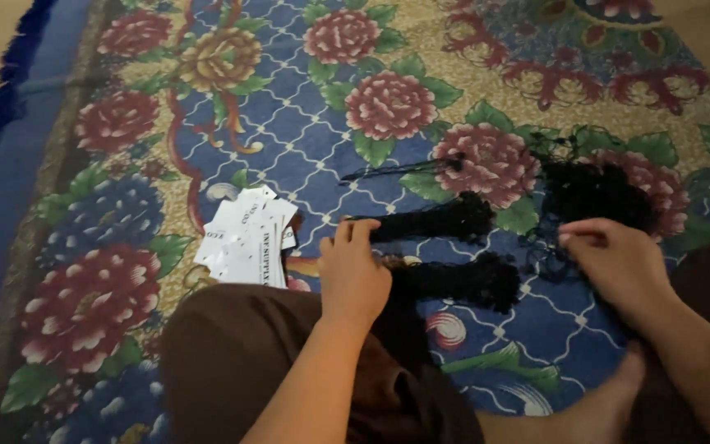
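Observation:
My left hand rests on the near end of a black bundle of thin strands, its fingers closed over that end. A second black bundle lies just below it on the carpet. My right hand pinches loose black threads at the edge of a tangled black pile to the right. A thin black strand lies stretched out further up.
A fanned stack of white paper cards lies on the flowered carpet left of my left hand. My brown-clad knee and bare foot fill the bottom. The carpet's blue fringe runs along the far left.

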